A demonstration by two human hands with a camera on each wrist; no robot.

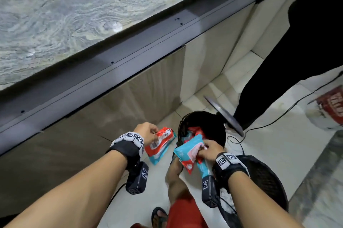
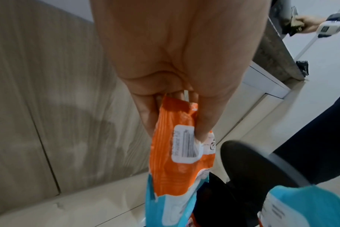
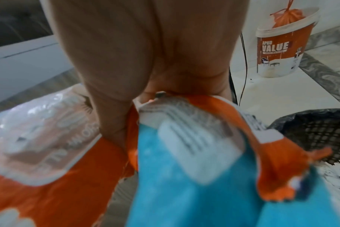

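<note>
My left hand (image 1: 148, 132) pinches one orange-and-blue wipes pack (image 1: 161, 146) by its top edge, hanging it over the floor left of a black bin (image 1: 219, 131). In the left wrist view the thumb and fingers (image 2: 202, 122) clamp that pack (image 2: 177, 161) near its white label. My right hand (image 1: 207, 150) grips two or more similar packs (image 1: 187, 153) just in front of the bin's rim. In the right wrist view these packs (image 3: 184, 176) fill the lower frame, blurred. More packs (image 1: 194, 132) lie inside the bin.
A marble counter (image 1: 55, 23) with wood-grain cabinet fronts (image 1: 120, 101) runs along the left. The bin's lid (image 1: 226, 114) stands tipped open. A black mesh basket (image 1: 263, 177) sits at my right, a paint bucket (image 3: 281, 46) beyond it. Another person's dark leg (image 1: 297, 51) stands at right. Cables cross the floor.
</note>
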